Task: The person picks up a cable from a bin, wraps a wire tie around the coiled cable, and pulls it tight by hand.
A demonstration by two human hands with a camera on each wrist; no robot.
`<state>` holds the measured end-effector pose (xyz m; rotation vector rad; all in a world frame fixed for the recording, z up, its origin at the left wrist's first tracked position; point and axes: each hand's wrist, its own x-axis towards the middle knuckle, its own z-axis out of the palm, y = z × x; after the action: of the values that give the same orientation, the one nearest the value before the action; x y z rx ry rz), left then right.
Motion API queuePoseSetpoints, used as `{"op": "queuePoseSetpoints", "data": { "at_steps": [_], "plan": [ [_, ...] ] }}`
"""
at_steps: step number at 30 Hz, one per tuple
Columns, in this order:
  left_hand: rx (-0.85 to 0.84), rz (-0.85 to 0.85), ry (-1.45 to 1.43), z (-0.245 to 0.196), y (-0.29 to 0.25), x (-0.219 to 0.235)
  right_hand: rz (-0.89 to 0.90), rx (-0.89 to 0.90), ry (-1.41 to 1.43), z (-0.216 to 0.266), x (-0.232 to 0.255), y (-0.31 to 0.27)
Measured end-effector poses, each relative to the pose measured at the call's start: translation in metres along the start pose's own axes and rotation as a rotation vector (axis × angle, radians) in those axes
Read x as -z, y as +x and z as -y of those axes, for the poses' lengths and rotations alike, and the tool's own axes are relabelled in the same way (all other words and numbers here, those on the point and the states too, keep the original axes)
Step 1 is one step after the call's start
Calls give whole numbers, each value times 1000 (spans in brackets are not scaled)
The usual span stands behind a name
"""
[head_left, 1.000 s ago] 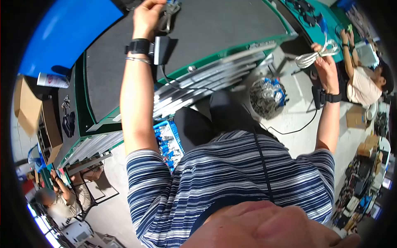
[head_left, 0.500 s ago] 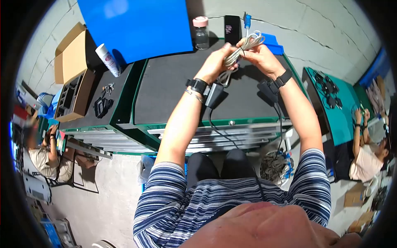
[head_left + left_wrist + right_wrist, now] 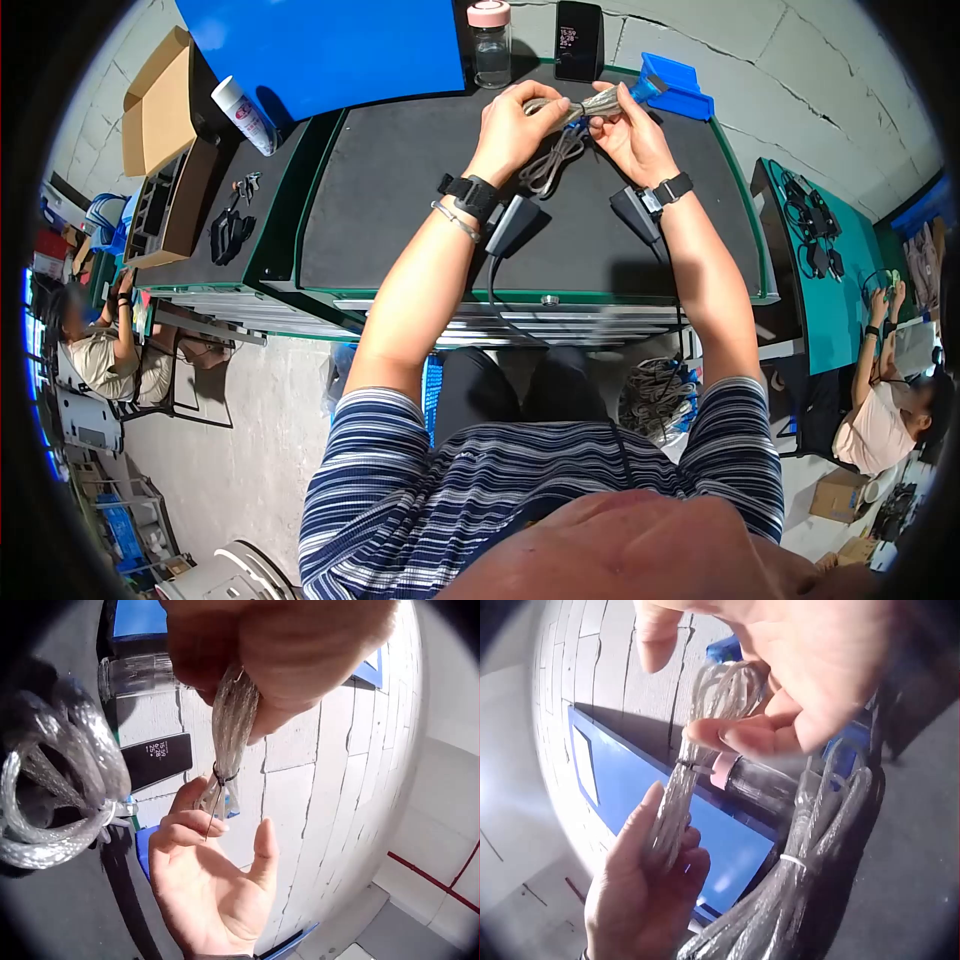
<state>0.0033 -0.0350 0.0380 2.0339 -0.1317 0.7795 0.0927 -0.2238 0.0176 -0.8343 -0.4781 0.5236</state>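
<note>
A bundle of clear-jacketed silver cable (image 3: 597,104), bound by a thin dark tie (image 3: 223,777), is held between both hands over the bench. My left hand (image 3: 512,128) grips one end of the bundle, thumb against fingers. On my right hand (image 3: 640,148), curled fingers go round the looped part by the tie, with the thumb apart from it in the left wrist view. A blue connector (image 3: 650,87) sticks out beyond the right fingers. Below the hands, a second silver cable coil (image 3: 550,165) with a white tie (image 3: 793,861) lies on the dark mat.
Behind the hands stand a pink-lidded jar (image 3: 491,50), a phone (image 3: 579,42) and a blue bin (image 3: 678,88). Left are a blue panel (image 3: 330,55), a spray can (image 3: 243,115) and a cardboard box (image 3: 165,170). A basket of cables (image 3: 655,400) sits on the floor.
My right hand has come in from the far right with the cable bundle. My left hand has left the coil on the mat and taken the bundle's other end. The bundle has turned more level.
</note>
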Motion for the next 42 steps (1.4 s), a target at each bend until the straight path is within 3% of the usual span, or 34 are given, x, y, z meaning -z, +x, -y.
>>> {"op": "queuePoseSetpoints", "data": {
  "at_steps": [2, 3, 5, 7, 9, 13, 16, 18, 25, 29, 31, 35, 37, 38, 39, 42],
  "plan": [
    [235, 222, -569, 1, -1, -4, 2, 35, -42, 2, 4, 2],
    [239, 214, -567, 0, -1, -3, 8, 72, -87, 3, 5, 3],
    [446, 400, -804, -4, -2, 4, 10, 77, -93, 5, 2, 3],
    [484, 412, -800, -12, -6, 6, 15, 101, -158, 8, -4, 0],
    [459, 597, -882, -13, -8, 4, 58, 107, -174, 8, -7, 0],
    [447, 714, -801, -9, -8, 8, 171, 142, -250, 9, -21, -6],
    [455, 635, -859, -12, -10, 6, 151, 128, -244, 18, -22, -10],
    [427, 628, -866, -7, -10, 5, 138, 23, 26, 28, -5, -4],
    [363, 616, -880, -33, -16, 10, -46, 155, 49, 38, 10, -1],
    [296, 738, -743, -24, -17, 6, -131, 173, 43, 39, 17, 1],
    [340, 820, -723, -27, -18, 12, -174, 190, 25, 38, 19, 3],
    [165, 888, -529, -34, -23, 12, -194, 175, 14, 35, 30, 5],
    [116, 778, -415, -28, -22, 7, -151, 112, -22, 35, 37, 6],
    [124, 771, -503, -27, -19, 6, -150, 103, -21, 33, 36, 6],
    [164, 648, -622, -19, -17, 2, -219, 85, -76, 32, 34, 7],
    [104, 359, -160, -9, -12, 7, -315, 51, -127, 28, 29, 9]
  ]
}}
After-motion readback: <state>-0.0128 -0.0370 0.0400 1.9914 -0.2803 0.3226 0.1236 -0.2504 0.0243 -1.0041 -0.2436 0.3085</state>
